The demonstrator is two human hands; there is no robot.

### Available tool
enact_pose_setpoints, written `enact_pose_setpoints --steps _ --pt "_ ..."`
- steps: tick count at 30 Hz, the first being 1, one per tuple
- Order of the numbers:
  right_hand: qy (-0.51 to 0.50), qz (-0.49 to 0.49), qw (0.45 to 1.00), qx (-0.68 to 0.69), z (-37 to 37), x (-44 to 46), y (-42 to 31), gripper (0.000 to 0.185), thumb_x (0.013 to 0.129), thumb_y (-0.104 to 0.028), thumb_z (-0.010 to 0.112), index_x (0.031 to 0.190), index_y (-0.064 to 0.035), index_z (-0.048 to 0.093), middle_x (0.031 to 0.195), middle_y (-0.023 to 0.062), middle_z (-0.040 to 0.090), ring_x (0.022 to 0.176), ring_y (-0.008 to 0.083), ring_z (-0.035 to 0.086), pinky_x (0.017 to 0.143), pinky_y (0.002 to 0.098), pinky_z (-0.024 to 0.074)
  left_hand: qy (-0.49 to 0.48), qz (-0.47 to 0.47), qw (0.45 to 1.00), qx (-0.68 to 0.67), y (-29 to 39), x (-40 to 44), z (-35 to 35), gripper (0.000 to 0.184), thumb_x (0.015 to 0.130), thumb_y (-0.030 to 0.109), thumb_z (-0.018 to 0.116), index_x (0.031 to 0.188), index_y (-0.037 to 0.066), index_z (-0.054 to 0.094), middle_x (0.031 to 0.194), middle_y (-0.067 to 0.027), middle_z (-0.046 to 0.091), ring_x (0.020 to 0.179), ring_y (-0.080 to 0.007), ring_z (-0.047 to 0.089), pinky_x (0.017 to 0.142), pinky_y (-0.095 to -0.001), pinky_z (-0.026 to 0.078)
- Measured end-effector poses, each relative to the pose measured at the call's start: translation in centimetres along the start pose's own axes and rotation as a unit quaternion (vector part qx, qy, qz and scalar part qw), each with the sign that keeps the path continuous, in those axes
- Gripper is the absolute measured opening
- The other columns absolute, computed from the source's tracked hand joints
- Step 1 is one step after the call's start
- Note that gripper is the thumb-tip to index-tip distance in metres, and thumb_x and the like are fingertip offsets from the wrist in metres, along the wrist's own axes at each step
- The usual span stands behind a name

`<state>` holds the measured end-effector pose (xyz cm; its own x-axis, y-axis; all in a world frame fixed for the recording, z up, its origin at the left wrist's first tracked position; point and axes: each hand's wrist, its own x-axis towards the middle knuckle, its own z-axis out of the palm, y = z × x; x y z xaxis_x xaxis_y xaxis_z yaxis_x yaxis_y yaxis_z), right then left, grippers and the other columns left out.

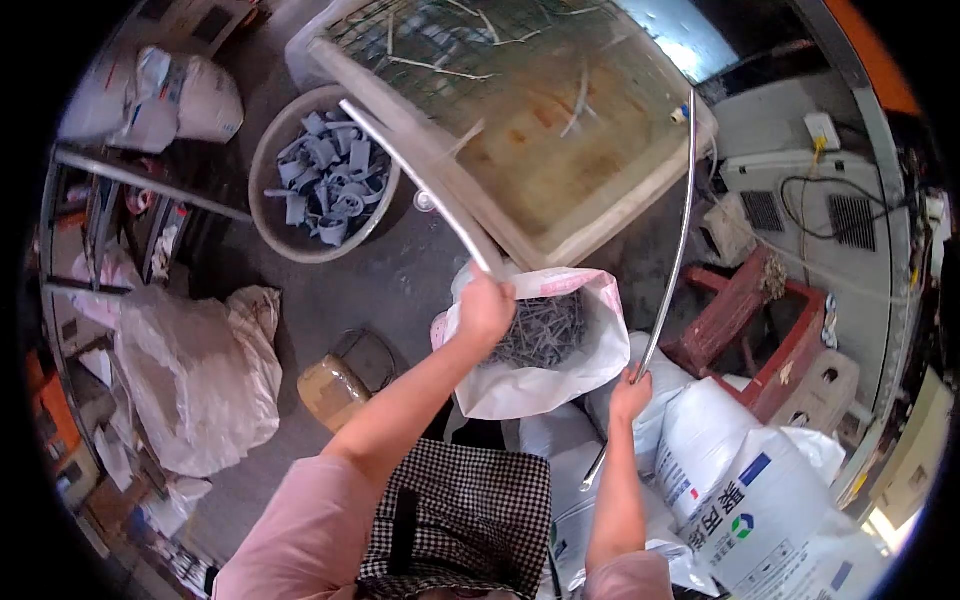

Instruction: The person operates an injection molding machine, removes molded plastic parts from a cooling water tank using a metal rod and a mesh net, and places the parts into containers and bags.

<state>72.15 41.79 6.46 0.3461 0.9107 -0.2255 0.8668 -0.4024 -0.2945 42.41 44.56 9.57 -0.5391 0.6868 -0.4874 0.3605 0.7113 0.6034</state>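
My left hand [487, 312] is closed round the lower end of a long pale strip [415, 180], which slants up and left past the tank's edge. My right hand [630, 394] grips a long thin metal rod [674, 260] near its lower part; the rod rises to the tank's right corner and its lower end points down and left. Between the hands stands an open white sack [520, 392] with many small grey pieces [545, 335] inside. My left hand is over the sack's left rim.
A water tank [600, 235] with thin strips in it lies ahead. A round tub [262, 215] of grey parts is at the left. Filled white bags [790, 500] and a red frame [710, 330] stand at the right, a plastic bag [200, 370] at the left.
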Motion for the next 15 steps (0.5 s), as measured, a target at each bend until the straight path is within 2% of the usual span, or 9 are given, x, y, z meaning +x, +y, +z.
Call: enact_pose_setpoints --steps 2,3,7,9,10,12,13,14,15 --pt "-0.043 0.006 0.999 0.016 -0.6 -0.3 -1.8 0.020 0.075 -0.004 0.064 0.092 0.0046 0.058 0.082 0.0151 0.062 0.074 0.0254 0.062 0.066 0.0333 0.0472 -0.004 -0.002 1.000 -0.005 0.6 0.8 1.9 0.057 0.074 0.008 0.054 0.115 -0.019 0.025 0.071 -0.0314 0.057 0.070 -0.0449 0.058 0.066 -0.0480 0.048" --pt "-0.017 -0.049 0.994 0.092 0.0 -0.4 -1.9 0.024 0.077 -0.006 0.064 0.096 0.0063 0.056 0.091 0.0140 0.063 0.080 0.0217 0.063 0.070 0.0309 0.0485 -0.015 -0.009 1.000 0.003 1.3 1.1 2.5 0.065 0.074 0.010 0.054 0.117 -0.024 0.019 0.069 -0.0314 0.057 0.068 -0.0450 0.058 0.065 -0.0482 0.048" --pt "-0.102 -0.052 0.969 0.218 -1.6 -0.6 -9.7 0.030 0.079 -0.009 0.065 0.101 0.0085 0.054 0.098 0.0151 0.062 0.088 0.0188 0.062 0.076 0.0296 0.0483 -0.018 0.009 1.000 -0.015 0.1 3.8 6.1 0.071 0.073 0.012 0.056 0.115 -0.026 0.013 0.067 -0.0314 0.056 0.065 -0.0459 0.058 0.063 -0.0480 0.048" --pt "-0.121 -0.070 0.967 0.212 -2.0 -0.5 -14.5 0.031 0.078 -0.010 0.066 0.100 0.0083 0.054 0.097 0.0144 0.062 0.090 0.0184 0.061 0.077 0.0295 0.0479 -0.046 0.029 0.995 -0.088 0.0 4.4 6.3 0.085 0.073 0.017 0.061 0.119 -0.026 0.004 0.068 -0.0331 0.056 0.068 -0.0449 0.058 0.064 -0.0462 0.049" --pt "-0.135 -0.082 0.965 0.210 -1.6 -0.4 -16.4 0.032 0.077 -0.011 0.067 0.100 0.0080 0.055 0.095 0.0137 0.062 0.091 0.0180 0.060 0.079 0.0293 0.0474 -0.047 0.025 0.995 -0.090 -0.2 4.3 6.3 0.085 0.073 0.017 0.061 0.119 -0.026 0.004 0.068 -0.0331 0.056 0.068 -0.0449 0.058 0.064 -0.0462 0.049" --pt "-0.135 -0.124 0.961 0.207 0.8 0.3 -18.2 0.036 0.075 -0.014 0.070 0.099 0.0074 0.055 0.090 0.0119 0.062 0.087 0.0174 0.060 0.076 0.0291 0.0474 -0.069 0.078 0.992 -0.077 -0.3 4.0 6.0 0.101 0.070 0.023 0.068 0.123 -0.023 -0.006 0.070 -0.0323 0.056 0.072 -0.0435 0.059 0.066 -0.0434 0.049" --pt "-0.133 -0.167 0.955 0.206 1.8 0.6 -19.0 0.039 0.072 -0.017 0.073 0.099 0.0068 0.056 0.084 0.0102 0.061 0.082 0.0168 0.059 0.073 0.0289 0.0473 -0.147 0.040 0.983 -0.103 -0.2 3.9 4.8 0.111 0.068 0.026 0.072 0.125 -0.020 -0.011 0.074 -0.0309 0.057 0.076 -0.0417 0.060 0.069 -0.0403 0.049" --pt "-0.134 -0.168 0.955 0.204 2.4 0.7 -20.0 0.039 0.072 -0.017 0.073 0.099 0.0068 0.056 0.084 0.0102 0.061 0.082 0.0168 0.059 0.073 0.0289 0.0473 -0.147 0.038 0.983 -0.105 -0.4 3.8 3.8 0.111 0.068 0.026 0.072 0.125 -0.020 -0.011 0.074 -0.0309 0.057 0.076 -0.0417 0.060 0.069 -0.0403 0.049" --pt "-0.137 -0.191 0.959 0.157 2.9 0.7 -20.9 0.043 0.069 -0.019 0.075 0.098 0.0058 0.056 0.079 0.0085 0.058 0.076 0.0165 0.057 0.069 0.0295 0.0462 -0.192 0.022 0.975 -0.111 -0.5 3.6 2.8 0.113 0.067 0.026 0.073 0.125 -0.019 -0.012 0.085 -0.0338 0.055 0.084 -0.0425 0.058 0.075 -0.0403 0.048"
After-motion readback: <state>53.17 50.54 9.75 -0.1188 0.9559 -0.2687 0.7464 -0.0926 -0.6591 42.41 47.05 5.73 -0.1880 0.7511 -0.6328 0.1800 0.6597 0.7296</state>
